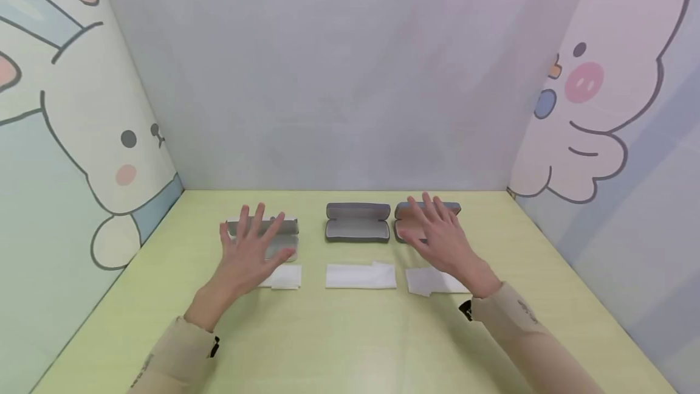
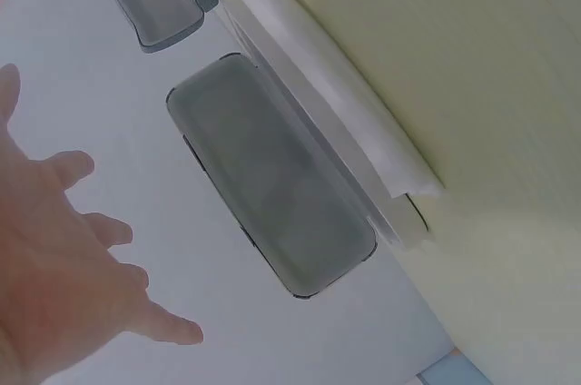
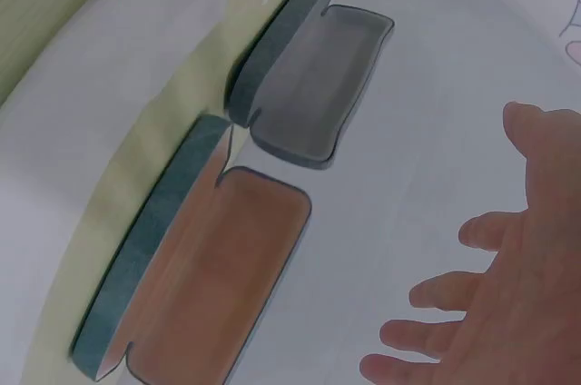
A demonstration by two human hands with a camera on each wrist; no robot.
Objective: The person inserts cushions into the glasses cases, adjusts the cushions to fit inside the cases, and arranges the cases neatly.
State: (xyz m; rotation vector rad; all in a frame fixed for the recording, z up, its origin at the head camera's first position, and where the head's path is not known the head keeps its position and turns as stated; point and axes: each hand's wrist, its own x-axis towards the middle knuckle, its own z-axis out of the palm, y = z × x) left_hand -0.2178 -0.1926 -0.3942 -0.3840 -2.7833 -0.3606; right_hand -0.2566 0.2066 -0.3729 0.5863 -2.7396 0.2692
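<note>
My left hand [image 1: 248, 257] hovers with spread fingers in front of a white glasses case [image 1: 284, 248] that stands open at the left. My right hand [image 1: 440, 239], fingers also spread, overlaps a blue-grey glasses case [image 1: 403, 230] with an orange-brown lining, its lid [image 3: 227, 267] raised. Between the hands a dark grey glasses case [image 1: 358, 230] with a grey lining stands open. A folded white cloth [image 1: 287, 276] lies before the left case, another white cloth [image 1: 361, 276] before the middle one, and a third cloth [image 1: 432, 281] before the right one. Neither hand holds anything.
The pale yellow-green table [image 1: 350, 333] ends at a grey back wall [image 1: 344, 78]. Side panels with a rabbit drawing [image 1: 93, 157] on the left and another cartoon animal [image 1: 612, 78] on the right close in the table.
</note>
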